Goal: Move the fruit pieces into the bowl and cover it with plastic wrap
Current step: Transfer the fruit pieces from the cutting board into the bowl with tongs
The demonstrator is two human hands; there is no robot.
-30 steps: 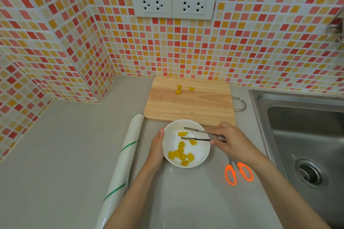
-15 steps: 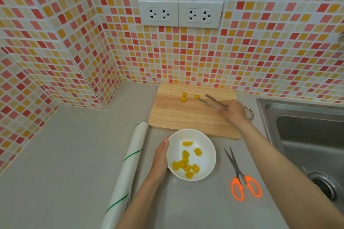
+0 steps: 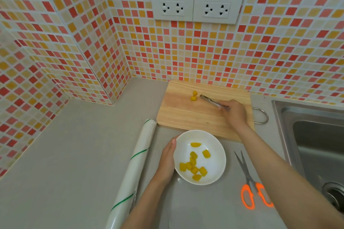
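Note:
A white bowl [image 3: 217, 147] on the counter holds several yellow fruit pieces [image 3: 193, 168]. My left hand [image 3: 167, 161] rests against the bowl's left rim. Behind it lies a wooden cutting board [image 3: 178, 113] with two yellow fruit pieces [image 3: 194, 96] near its far edge. My right hand [image 3: 235, 112] holds metal tongs [image 3: 212, 100] over the board, their tips closed just right of those pieces; whether they grip a third piece I cannot tell. A roll of plastic wrap [image 3: 134, 171] lies left of the bowl.
Orange-handled scissors [image 3: 249, 182] lie on the counter right of the bowl. A steel sink [image 3: 316, 145] fills the right side. Tiled walls with two outlets [image 3: 195, 8] close off the back and left.
My right hand carried the tongs from over the bowl back to the cutting board, and their tips closed beside the fruit pieces there. My left hand stayed on the bowl.

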